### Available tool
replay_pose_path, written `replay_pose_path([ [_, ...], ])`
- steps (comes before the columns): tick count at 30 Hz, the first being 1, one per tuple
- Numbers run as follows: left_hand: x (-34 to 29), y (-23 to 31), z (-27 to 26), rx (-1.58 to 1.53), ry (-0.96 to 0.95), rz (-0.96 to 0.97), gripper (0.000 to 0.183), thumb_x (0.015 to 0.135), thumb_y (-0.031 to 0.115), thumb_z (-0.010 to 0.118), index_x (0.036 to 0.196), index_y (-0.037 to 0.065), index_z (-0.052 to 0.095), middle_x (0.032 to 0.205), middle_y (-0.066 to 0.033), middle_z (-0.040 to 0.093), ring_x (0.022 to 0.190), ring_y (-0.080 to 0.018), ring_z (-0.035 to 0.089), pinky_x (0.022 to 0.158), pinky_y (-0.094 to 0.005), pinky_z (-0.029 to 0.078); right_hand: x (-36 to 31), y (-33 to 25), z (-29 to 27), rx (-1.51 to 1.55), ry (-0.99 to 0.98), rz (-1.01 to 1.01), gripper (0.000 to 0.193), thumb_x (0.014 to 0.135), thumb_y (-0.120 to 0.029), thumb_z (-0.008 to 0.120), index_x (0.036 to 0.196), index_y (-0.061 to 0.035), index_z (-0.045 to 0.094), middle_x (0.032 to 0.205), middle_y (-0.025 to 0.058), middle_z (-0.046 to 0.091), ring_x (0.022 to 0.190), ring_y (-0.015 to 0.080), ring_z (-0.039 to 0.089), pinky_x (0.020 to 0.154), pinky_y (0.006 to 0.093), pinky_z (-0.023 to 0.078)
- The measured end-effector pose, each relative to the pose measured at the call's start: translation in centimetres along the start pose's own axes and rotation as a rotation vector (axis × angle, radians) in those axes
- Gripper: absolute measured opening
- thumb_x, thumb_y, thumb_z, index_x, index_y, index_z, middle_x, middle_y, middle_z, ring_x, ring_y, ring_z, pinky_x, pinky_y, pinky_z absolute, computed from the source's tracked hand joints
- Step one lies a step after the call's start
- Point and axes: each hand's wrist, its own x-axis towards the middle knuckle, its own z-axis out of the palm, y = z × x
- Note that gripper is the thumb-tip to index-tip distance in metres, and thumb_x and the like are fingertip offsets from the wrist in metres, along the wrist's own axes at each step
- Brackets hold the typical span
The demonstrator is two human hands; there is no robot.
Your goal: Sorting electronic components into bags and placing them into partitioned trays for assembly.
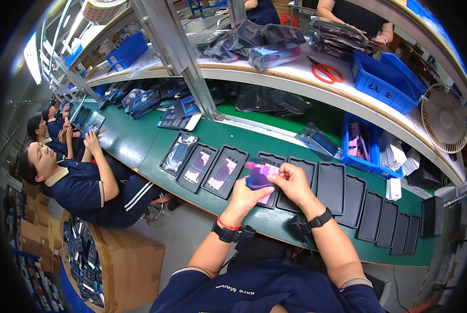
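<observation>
Between my two hands is a thin printed card (260, 174) in dark blue, purple and pink. My left hand (244, 198) grips its lower left side, thumb on top. With thumb and fingers, my right hand (295, 183) pinches its right edge. Below them lies a black plastic tray (271, 156) with pink showing in it, partly hidden by my hands. To the left, a second tray (225, 172) and a third tray (197, 167) hold pink and dark printed cards. Beyond these sits a clear-wrapped packet (179, 152). Several trays (331, 188) continue rightward, showing plain black insides.
A blue bin (354, 143) with pink cards stands at the back right beside white packs (394, 156). Above runs a shelf (228, 70) with bagged packets, red-handled scissors (324, 70) and a fan (445, 119). Co-workers (82, 177) sit at left, near a large carton (131, 266).
</observation>
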Motion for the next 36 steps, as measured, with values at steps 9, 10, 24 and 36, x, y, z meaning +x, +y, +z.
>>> replay_pose_path([
  [9,-1.2,0.6,-4.3,-0.490,0.270,-0.122,0.014,0.090,0.011,0.056,0.097,0.000,0.058,0.081,-0.0095,0.064,0.071,-0.0198,0.065,0.064,-0.0322,0.055,-0.4,-1.3,1.4,-0.740,0.152,0.025,0.038,0.069,-0.032,0.076,0.075,-0.0029,0.053,0.068,0.0145,0.062,0.065,0.0333,0.062,0.057,0.0434,0.047],
  [10,-1.2,0.5,-4.0,-0.487,0.271,-0.125,0.014,0.090,0.011,0.056,0.097,0.000,0.058,0.081,-0.0095,0.064,0.071,-0.0198,0.065,0.064,-0.0322,0.055,-0.7,-1.6,1.5,-0.784,0.182,-0.035,0.040,0.069,-0.035,0.076,0.079,-0.0036,0.053,0.071,0.0146,0.063,0.067,0.0336,0.063,0.059,0.0440,0.047],
  [24,-0.3,-0.5,1.9,-0.166,0.025,-0.158,0.018,0.084,0.013,0.067,0.098,0.002,0.062,0.082,-0.0046,0.065,0.072,-0.0124,0.063,0.067,-0.0272,0.051,-3.6,-0.2,-2.7,0.008,0.163,0.106,0.018,0.078,-0.011,0.071,0.072,-0.0021,0.056,0.062,-0.0001,0.059,0.056,0.0030,0.051,0.049,0.0214,0.040],
  [36,0.4,-1.7,7.6,-0.169,-0.223,-0.143,0.023,0.081,-0.003,0.064,0.104,0.000,0.062,0.091,-0.0061,0.066,0.083,-0.0132,0.064,0.076,-0.0269,0.052,-6.3,-3.6,-6.3,-0.397,0.368,0.065,0.026,0.082,-0.025,0.068,0.085,-0.0002,0.060,0.061,0.0091,0.060,0.053,0.0182,0.058,0.052,0.0319,0.046],
])
